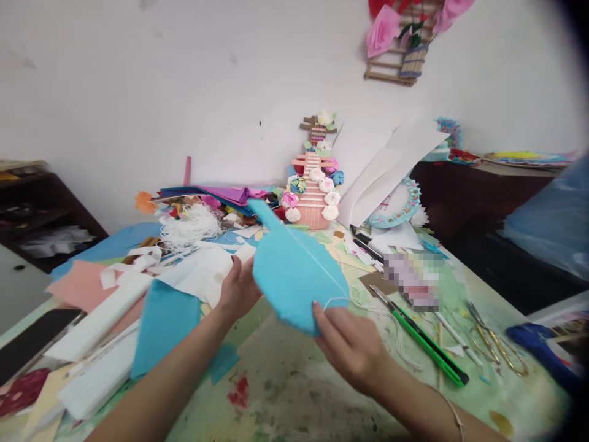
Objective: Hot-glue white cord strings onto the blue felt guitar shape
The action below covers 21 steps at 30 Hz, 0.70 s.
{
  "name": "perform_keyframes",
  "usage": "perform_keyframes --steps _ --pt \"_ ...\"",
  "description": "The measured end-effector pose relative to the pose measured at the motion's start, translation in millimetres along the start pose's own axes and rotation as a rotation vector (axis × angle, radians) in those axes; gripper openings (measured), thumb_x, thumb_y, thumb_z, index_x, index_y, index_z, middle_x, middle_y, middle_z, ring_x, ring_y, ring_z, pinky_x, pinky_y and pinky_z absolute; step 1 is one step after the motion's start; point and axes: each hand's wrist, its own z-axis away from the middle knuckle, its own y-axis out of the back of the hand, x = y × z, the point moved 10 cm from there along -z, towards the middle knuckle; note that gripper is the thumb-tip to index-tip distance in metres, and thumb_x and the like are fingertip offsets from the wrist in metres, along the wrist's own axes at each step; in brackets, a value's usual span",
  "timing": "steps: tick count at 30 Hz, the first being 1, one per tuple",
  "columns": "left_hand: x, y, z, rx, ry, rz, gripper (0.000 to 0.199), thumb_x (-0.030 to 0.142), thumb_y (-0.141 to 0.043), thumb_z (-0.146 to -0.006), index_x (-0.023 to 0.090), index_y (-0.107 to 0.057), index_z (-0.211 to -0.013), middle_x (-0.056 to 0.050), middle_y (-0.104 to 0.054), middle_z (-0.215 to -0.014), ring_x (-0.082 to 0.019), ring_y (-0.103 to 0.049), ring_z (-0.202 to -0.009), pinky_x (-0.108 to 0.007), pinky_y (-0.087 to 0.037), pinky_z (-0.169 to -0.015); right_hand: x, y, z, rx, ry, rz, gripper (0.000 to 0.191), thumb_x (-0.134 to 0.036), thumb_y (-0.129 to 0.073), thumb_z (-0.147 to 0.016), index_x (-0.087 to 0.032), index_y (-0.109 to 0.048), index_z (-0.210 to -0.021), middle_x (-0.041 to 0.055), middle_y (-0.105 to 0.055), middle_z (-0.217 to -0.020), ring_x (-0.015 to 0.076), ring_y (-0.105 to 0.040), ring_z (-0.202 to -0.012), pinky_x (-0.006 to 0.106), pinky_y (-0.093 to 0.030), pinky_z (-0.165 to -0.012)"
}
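Observation:
Held up over the table is a light-blue cutout [294, 270] with a rounded body and a narrow neck pointing up and left. My left hand [242, 285] grips its left edge, with the fingers hidden behind it. At the lower right edge, my right hand [352, 344] is closed on the cutout, thumb on its face. A thin white string [317, 255] runs slantwise across the blue face from the neck to the right edge. More loose white string [398, 331] trails down to the table beside my right hand.
Right of my hands lie a green utility knife [430, 347] with its blade out and gold-handled scissors [494, 344]. Blue paper [166, 325] and white rolls [99, 316] cover the left side. A flower-covered pink lute-shaped craft [313, 196] leans on the wall behind tangled white string [191, 227].

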Motion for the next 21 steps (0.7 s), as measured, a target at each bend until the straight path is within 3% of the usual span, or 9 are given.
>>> perform_keyframes --steps 2,4,7,9,12,14,17,19,21 --pt "-5 0.2 4 0.000 0.041 0.024 0.095 0.087 -0.026 -0.072 0.015 -0.057 -0.125 -0.016 -0.064 -0.122 -0.037 -0.055 -0.119 -0.053 -0.048 -0.095 -23 -16 10 -0.123 0.081 0.029 0.027 -0.004 -0.048 -0.086 -0.002 -0.062 -0.109 0.0068 -0.062 -0.066 0.0181 -0.055 -0.056 0.030 -0.036 -0.043" --pt "-16 1.6 7 0.012 0.097 0.007 0.093 0.085 -0.044 -0.067 0.014 -0.057 -0.125 -0.016 -0.067 -0.115 -0.038 -0.058 -0.115 -0.052 -0.050 -0.093 -38 -31 19 -0.199 0.105 0.031 0.028 -0.002 -0.044 -0.085 0.000 -0.064 -0.104 0.0082 -0.062 -0.066 0.0188 -0.055 -0.055 0.031 -0.035 -0.041" --pt "-36 9.1 10 0.078 0.203 -0.073 0.081 0.047 -0.077 -0.064 0.017 -0.050 -0.134 -0.012 -0.070 -0.111 -0.032 -0.066 -0.102 -0.044 -0.055 -0.087 -51 -48 29 -0.267 0.098 -0.015 0.029 -0.003 -0.044 -0.085 0.001 -0.063 -0.106 0.0103 -0.064 -0.073 0.0202 -0.056 -0.059 0.031 -0.039 -0.042" --pt "-43 13.1 11 0.109 0.244 -0.113 0.087 0.027 -0.079 -0.062 0.020 -0.043 -0.140 -0.009 -0.070 -0.110 -0.027 -0.069 -0.093 -0.037 -0.058 -0.079 -53 -52 32 -0.281 0.064 -0.094 0.025 -0.010 -0.049 -0.087 -0.003 -0.063 -0.107 0.0101 -0.065 -0.076 0.0205 -0.058 -0.062 0.031 -0.042 -0.045" --pt "-44 13.3 10 0.101 0.247 -0.122 0.090 0.018 -0.077 -0.061 0.022 -0.039 -0.143 -0.007 -0.072 -0.105 -0.022 -0.071 -0.080 -0.029 -0.058 -0.068 -40 -38 34 -0.162 -0.042 -0.216 0.018 -0.018 -0.055 -0.088 -0.012 -0.065 -0.103 0.0088 -0.066 -0.080 0.0192 -0.060 -0.068 0.030 -0.048 -0.056" --pt "-42 12.9 9 0.093 0.244 -0.123 0.089 0.016 -0.076 -0.061 0.022 -0.039 -0.142 -0.007 -0.072 -0.104 -0.020 -0.070 -0.075 -0.028 -0.058 -0.066 -13 -21 38 -0.021 -0.205 -0.241 0.019 -0.013 -0.054 -0.088 -0.016 -0.065 -0.103 0.0091 -0.067 -0.086 0.0184 -0.062 -0.074 0.030 -0.050 -0.064" --pt "-37 15.9 8 0.122 0.240 -0.117 0.089 0.014 -0.076 -0.059 0.020 -0.042 -0.141 -0.006 -0.072 -0.102 -0.019 -0.069 -0.074 -0.028 -0.058 -0.068 49 -8 65 0.144 -0.661 -0.287 0.025 -0.012 -0.052 -0.088 -0.020 -0.062 -0.109 0.0102 -0.063 -0.101 0.0162 -0.060 -0.074 0.032 -0.052 -0.069" --pt "-32 19.3 7 0.155 0.221 -0.116 0.090 0.014 -0.077 -0.057 0.019 -0.042 -0.140 -0.006 -0.072 -0.102 -0.020 -0.069 -0.076 -0.027 -0.058 -0.068 82 -16 95 0.198 -0.995 -0.438 0.031 -0.022 -0.054 -0.088 -0.021 -0.055 -0.119 0.0112 -0.058 -0.116 0.0125 -0.056 -0.066 0.031 -0.052 -0.063" --pt "-28 23.7 6 0.190 0.192 -0.124 0.092 0.015 -0.077 -0.056 0.020 -0.041 -0.141 -0.006 -0.071 -0.105 -0.021 -0.070 -0.079 -0.028 -0.058 -0.068 94 -39 122 0.193 -1.265 -0.706 0.049 -0.034 -0.057 -0.087 -0.025 -0.042 -0.132 0.0138 -0.048 -0.133 0.0083 -0.052 -0.056 0.029 -0.050 -0.054"
